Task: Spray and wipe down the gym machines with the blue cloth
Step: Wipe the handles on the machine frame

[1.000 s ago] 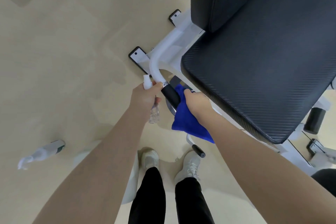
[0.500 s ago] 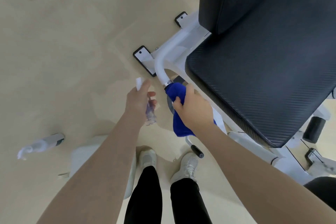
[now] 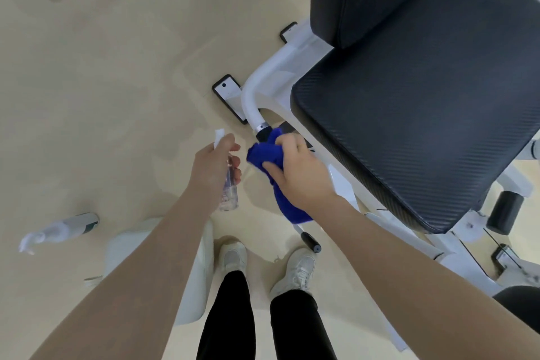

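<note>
Nearest, two white sneakers (image 3: 295,270) stand on the beige floor (image 3: 117,67). Above them the left hand (image 3: 213,166) grips a small clear spray bottle (image 3: 229,193), fingers curled round it. Just beside it, the right hand (image 3: 298,175) clutches the blue cloth (image 3: 267,153), wrapped over the black grip of the white handle (image 3: 254,96). Beyond lies the black seat pad (image 3: 423,114).

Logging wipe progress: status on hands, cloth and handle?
Left hand grips spray bottle. Right hand holds blue cloth wrapped round the handle's black grip. Nothing blocking.
</note>
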Tool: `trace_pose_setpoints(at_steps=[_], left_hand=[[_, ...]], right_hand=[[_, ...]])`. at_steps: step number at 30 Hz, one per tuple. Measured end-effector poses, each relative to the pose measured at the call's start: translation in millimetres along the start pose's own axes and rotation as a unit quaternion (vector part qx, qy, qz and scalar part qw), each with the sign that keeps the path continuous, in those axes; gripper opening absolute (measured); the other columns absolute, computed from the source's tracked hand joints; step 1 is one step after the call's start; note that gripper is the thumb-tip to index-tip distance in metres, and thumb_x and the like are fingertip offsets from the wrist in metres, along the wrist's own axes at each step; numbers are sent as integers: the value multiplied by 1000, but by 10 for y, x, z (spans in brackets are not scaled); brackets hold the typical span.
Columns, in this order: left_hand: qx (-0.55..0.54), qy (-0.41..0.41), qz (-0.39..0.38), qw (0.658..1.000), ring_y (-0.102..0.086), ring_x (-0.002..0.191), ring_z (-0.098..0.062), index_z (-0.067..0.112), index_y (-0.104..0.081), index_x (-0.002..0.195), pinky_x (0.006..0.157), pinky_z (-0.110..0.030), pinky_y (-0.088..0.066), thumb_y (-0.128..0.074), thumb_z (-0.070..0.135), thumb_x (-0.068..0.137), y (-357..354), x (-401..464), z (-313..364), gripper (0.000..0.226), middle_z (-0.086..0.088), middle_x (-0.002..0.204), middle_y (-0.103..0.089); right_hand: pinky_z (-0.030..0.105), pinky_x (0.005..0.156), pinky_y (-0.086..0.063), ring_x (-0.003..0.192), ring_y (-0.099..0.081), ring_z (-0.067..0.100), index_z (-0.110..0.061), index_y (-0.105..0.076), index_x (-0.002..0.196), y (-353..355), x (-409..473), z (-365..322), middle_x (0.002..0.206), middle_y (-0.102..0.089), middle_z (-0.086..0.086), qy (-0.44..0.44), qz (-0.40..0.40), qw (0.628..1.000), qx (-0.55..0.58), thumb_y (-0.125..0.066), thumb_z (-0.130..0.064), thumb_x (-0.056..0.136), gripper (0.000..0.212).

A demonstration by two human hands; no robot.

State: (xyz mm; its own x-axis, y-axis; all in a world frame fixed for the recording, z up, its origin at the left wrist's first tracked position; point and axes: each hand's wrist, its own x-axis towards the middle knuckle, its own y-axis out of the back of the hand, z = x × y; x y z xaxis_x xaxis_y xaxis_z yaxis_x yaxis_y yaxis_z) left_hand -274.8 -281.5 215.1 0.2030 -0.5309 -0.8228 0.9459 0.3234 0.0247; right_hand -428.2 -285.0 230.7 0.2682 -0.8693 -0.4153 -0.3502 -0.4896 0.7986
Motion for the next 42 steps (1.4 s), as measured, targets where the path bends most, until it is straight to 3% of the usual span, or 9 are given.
trace_pose_setpoints(at_steps=[6, 10, 13, 16, 23, 31, 36, 39, 42], left_hand=[[10, -87, 16, 996, -44, 47, -16, 12, -50, 89, 48, -25, -39, -55, 29, 91, -107, 35, -24, 18, -2, 63, -48], [-3, -84, 57, 995, -44, 43, -15, 16, -50, 83, 50, -26, -37, -54, 30, 91, -190, 6, -100, 17, -2, 68, -45], [6, -64, 49, 997, -45, 45, -17, 14, -50, 80, 50, -26, -38, -56, 30, 91, -243, -49, -137, 20, -2, 67, -46], [8, -48, 47, 998, -45, 47, -17, 12, -52, 82, 53, -27, -39, -57, 31, 90, -247, -68, -131, 21, -2, 65, -47], [4, -63, 85, 994, -48, 48, -18, 13, -54, 81, 55, -28, -39, -55, 34, 88, -194, -20, -108, 22, 0, 64, -46], [-19, -113, 129, 985, -47, 47, -17, 11, -52, 82, 56, -29, -39, -55, 30, 88, -159, -22, -257, 20, 0, 64, -45], [-7, -114, 105, 988, -48, 48, -15, 10, -54, 84, 53, -26, -39, -55, 29, 91, -207, -196, -303, 20, 1, 64, -46], [-2, -104, 113, 988, -47, 47, -16, 11, -49, 73, 53, -27, -38, -53, 25, 89, -209, -194, -291, 22, 0, 62, -44], [-4, -111, 125, 986, -46, 45, -17, 12, -43, 67, 52, -27, -35, -52, 25, 84, -236, -138, -261, 23, -2, 60, -42]], right_hand=[[31, 65, -49, 79, -58, 16, -13, -41, 116, 85, 586, -133, 91, -56, -3, -60, -13, 969, 241, -61, -37, 88, 42], [25, 60, -53, 74, -63, 14, -22, -51, 102, 132, 303, 153, 87, -65, -2, -171, -151, 866, 445, -67, -35, 83, 27], [40, 83, -54, 81, -65, 24, -21, -56, 105, 56, 80, 369, 96, -69, 7, -240, -208, 827, 464, -69, -38, 80, 33], [38, 78, -53, 76, -64, 24, -18, -58, 102, 100, 36, 388, 92, -68, 8, -294, -250, 792, 474, -69, -40, 79, 33], [33, 61, -44, 78, -59, 25, -13, -35, 111, -37, 173, -134, 96, -57, 5, -174, 6, 982, 69, -66, -25, 78, 47], [30, 50, -34, 67, -46, 22, -17, -15, 141, -185, 447, -309, 118, -47, 16, -47, 67, 983, -163, -52, -1, 79, 74], [29, 59, -40, 78, -53, 17, -18, -35, 119, 48, 376, 20, 96, -53, -1, -104, -76, 977, 172, -70, -23, 74, 56], [26, 61, -46, 76, -58, 15, -22, -47, 100, 143, 196, 197, 83, -59, -3, -152, -176, 908, 350, -68, -21, 79, 30], [44, 84, -53, 80, -62, 26, -20, -54, 94, 139, 129, 322, 83, -64, 6, -238, -262, 825, 440, -68, -23, 80, 19]])
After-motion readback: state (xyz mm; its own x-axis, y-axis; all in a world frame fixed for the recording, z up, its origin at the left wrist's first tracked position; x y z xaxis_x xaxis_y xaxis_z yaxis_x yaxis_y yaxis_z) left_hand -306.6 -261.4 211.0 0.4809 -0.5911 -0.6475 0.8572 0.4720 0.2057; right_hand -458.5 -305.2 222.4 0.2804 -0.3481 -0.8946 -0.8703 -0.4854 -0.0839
